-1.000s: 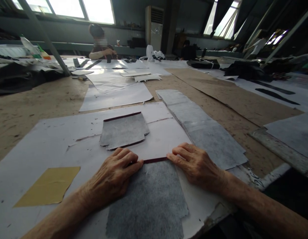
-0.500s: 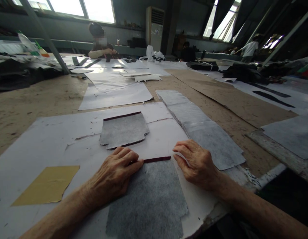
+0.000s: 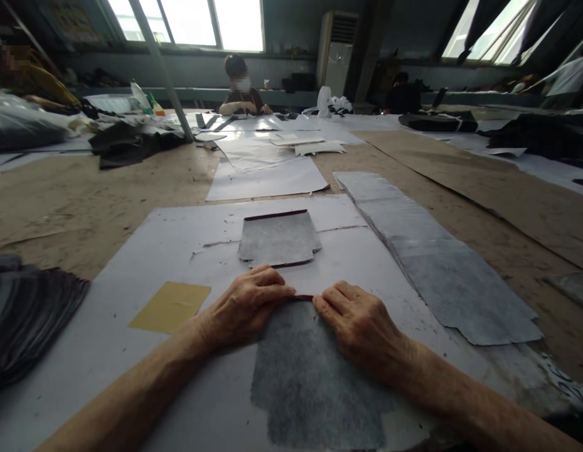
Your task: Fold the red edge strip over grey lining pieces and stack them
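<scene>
A grey, felt-like panel (image 3: 314,389) with notched corners lies flat in front of me, and a narrow dark red strip shows along its far edge. At the left end of that strip, my left hand (image 3: 253,300) is closed with thumb and fingers on the edge. My right hand (image 3: 361,317) is closed on the edge's right end, fingertips pressed down. Just beyond my hands rests a smaller-looking grey panel (image 3: 280,238) with dark red strips along its far and near edges. My fingers cover both ends of the nearer strip.
White paper (image 3: 145,251) lies under the panels, with a tan card (image 3: 171,306) to the left. A fanned stack of dark pieces (image 3: 27,320) sits at far left, overlapping grey sheets (image 3: 432,263) at right. A metal pole (image 3: 164,69) rises beyond; people work farther back.
My right hand has come left and down onto the strip's right end; before, it hovered just beside it. My left hand stays on the edge. The view has turned left.
</scene>
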Motion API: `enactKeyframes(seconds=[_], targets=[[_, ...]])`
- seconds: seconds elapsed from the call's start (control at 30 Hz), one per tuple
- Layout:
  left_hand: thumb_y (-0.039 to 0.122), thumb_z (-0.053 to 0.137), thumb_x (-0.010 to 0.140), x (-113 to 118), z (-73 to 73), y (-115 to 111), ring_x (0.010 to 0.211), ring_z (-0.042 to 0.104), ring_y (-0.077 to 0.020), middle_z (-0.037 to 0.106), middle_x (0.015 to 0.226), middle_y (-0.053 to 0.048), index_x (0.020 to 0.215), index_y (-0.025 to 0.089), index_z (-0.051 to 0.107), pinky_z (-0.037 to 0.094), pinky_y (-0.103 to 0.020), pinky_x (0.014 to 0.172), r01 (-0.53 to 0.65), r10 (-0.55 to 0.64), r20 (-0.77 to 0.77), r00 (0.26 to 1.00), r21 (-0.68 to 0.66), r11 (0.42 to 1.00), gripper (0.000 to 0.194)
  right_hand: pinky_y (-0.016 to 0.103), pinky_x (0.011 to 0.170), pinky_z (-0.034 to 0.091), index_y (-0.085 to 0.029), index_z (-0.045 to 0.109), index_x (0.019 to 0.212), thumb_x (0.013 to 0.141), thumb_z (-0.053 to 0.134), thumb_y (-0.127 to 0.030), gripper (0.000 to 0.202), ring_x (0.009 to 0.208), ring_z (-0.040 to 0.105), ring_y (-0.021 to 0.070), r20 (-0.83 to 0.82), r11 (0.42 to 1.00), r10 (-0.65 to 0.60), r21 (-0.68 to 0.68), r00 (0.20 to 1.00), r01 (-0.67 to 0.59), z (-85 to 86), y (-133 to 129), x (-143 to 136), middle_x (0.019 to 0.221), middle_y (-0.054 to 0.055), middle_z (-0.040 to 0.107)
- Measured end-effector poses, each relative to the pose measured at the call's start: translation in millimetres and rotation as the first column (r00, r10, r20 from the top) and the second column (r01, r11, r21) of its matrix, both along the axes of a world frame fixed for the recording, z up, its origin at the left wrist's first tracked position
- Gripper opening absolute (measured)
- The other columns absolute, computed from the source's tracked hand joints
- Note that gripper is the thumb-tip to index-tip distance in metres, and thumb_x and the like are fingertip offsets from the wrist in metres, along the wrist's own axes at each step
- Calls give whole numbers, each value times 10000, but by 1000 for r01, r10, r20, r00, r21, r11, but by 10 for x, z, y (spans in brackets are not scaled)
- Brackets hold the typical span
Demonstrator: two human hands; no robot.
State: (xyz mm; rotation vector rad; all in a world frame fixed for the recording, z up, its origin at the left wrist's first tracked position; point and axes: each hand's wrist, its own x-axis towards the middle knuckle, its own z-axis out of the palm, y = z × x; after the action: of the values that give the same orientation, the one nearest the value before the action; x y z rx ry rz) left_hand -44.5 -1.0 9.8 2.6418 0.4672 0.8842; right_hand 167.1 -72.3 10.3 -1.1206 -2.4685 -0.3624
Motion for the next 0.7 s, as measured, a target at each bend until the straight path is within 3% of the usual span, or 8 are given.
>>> enactKeyframes(seconds=[0.17,0.37,0.57,0.7], targets=[[37,389,838,-124,24,-5,742,474,-147,558,801,-72,1031,134,600,446,-268,651,0,8,-69,998,111,994,302,289,592,396,-67,604,972,785,430,-4,264,694,471,183,1,1000,18,-14,1000,-18,12,-3,-19,787,56,592],[57,368,845,-91,39,-100,755,455,-184,555,804,-92,999,81,574,450,-339,681,-27,84,-198,977,275,961,258,289,583,412,-79,580,1025,735,459,21,330,718,492,191,80,999,19,-37,997,-16,65,18,-60,838,55,601],[26,361,811,-51,55,-156,719,441,-181,547,776,-81,931,92,583,438,-340,664,-66,135,-219,966,294,953,261,298,537,402,-72,581,1003,730,467,10,307,684,499,201,264,1000,2,7,965,-4,167,14,-150,808,77,583],[42,375,796,-61,39,-127,723,442,-181,548,778,-79,866,111,586,425,-338,667,-68,128,-216,968,265,962,233,322,511,383,-63,619,838,736,426,4,229,644,470,215,313,996,28,67,949,-51,188,80,-298,709,90,548]])
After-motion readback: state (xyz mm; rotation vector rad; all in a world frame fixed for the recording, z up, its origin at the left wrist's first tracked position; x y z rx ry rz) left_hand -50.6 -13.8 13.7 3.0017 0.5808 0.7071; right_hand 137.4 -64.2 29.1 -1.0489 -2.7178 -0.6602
